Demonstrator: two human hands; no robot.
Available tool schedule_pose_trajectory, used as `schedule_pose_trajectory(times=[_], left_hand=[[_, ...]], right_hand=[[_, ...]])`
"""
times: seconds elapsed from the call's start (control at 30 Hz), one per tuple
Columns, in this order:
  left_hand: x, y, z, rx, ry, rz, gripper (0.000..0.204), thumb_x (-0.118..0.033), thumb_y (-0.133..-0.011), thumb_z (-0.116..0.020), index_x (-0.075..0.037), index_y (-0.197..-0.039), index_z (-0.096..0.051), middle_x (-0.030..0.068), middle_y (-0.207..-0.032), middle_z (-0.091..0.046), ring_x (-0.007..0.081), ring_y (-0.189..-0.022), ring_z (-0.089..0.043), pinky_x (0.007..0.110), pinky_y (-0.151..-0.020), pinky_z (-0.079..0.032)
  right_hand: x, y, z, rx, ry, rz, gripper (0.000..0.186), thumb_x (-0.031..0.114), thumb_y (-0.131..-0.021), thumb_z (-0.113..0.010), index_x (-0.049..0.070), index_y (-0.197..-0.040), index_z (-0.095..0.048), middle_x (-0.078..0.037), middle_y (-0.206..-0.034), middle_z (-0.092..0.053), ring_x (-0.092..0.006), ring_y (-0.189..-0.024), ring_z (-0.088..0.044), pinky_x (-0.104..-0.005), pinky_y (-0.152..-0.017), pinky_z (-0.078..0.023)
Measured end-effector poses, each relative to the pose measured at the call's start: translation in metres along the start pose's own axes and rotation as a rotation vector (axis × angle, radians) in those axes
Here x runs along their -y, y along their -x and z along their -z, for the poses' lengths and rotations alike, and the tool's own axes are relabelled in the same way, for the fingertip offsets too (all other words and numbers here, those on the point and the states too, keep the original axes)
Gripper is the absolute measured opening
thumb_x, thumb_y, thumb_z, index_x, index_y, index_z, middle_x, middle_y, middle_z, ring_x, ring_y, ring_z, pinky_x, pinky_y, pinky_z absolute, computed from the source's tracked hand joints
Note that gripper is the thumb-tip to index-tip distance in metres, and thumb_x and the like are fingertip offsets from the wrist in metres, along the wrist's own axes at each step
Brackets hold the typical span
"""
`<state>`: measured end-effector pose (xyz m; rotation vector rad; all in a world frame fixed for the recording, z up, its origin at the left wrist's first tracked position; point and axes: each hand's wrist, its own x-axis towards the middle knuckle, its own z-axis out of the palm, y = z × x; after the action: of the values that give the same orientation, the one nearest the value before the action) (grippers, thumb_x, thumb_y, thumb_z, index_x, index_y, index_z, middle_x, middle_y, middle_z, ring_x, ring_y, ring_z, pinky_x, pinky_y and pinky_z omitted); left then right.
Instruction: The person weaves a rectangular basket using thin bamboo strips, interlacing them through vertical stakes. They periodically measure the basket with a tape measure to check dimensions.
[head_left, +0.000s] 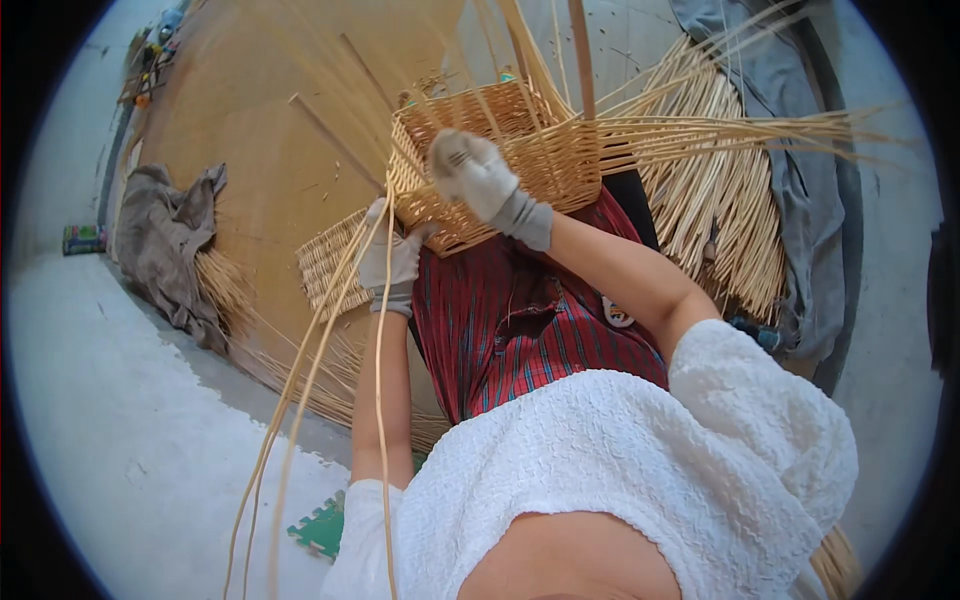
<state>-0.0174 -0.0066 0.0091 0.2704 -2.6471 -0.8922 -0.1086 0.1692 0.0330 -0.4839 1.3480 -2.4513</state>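
Head view: wicker basket (560, 165), lay against red striped cloth (540, 345); left hand (390, 262) at its corner, right hand (473, 178) curled, grips unclear; crossing loose strands (379, 400) probably risked snagging.

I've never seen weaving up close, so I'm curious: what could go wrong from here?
The long loose strands hanging across the left forearm might snag as the left hand moves. The strands jutting right from the wicker basket pass over the rod pile in view and could tangle there. The right hand, blurred against the basket, might knock the weave out of line.
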Motion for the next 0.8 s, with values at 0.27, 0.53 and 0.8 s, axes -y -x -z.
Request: schedule_pose_trajectory(times=[0.27,0.53,0.8], left_hand=[[-0.079,-0.009,-0.003,-0.101,0.185,-0.063,0.036,-0.022,-0.106,-0.055,-0.006,-0.138,-0.051,0.0193,-0.119,-0.067,0.0344,-0.097,-0.07,0.042,-0.086,-0.055],[-0.079,-0.042,-0.029,0.148,0.611,0.388,0.015,-0.022,-0.107,-0.054,-0.011,-0.097,-0.049,0.0009,-0.069,-0.05,0.0105,-0.041,-0.052,0.028,-0.037,-0.042],[-0.08,-0.047,-0.025,0.095,1.188,0.533,0.035,-0.016,-0.094,-0.076,-0.012,-0.086,-0.042,0.004,-0.071,-0.057,0.015,-0.041,-0.057,0.031,-0.031,-0.043]], right_hand=[[0.028,0.043,0.087,-0.22,0.242,-0.122,0.016,0.02,-0.106,-0.057,0.007,-0.111,-0.066,-0.007,-0.103,-0.073,-0.0152,-0.092,-0.072,-0.028,-0.072,-0.058],[0.061,-0.069,-0.016,-0.074,1.009,0.468,0.047,0.003,-0.095,-0.059,0.005,-0.142,-0.055,-0.012,-0.13,-0.064,-0.0192,-0.114,-0.065,-0.03,-0.083,-0.056],[0.048,0.046,0.089,-0.215,0.263,0.217,0.014,0.017,-0.109,-0.048,0.008,-0.116,-0.057,-0.011,-0.096,-0.069,-0.0174,-0.089,-0.069,-0.0321,-0.067,-0.054]])
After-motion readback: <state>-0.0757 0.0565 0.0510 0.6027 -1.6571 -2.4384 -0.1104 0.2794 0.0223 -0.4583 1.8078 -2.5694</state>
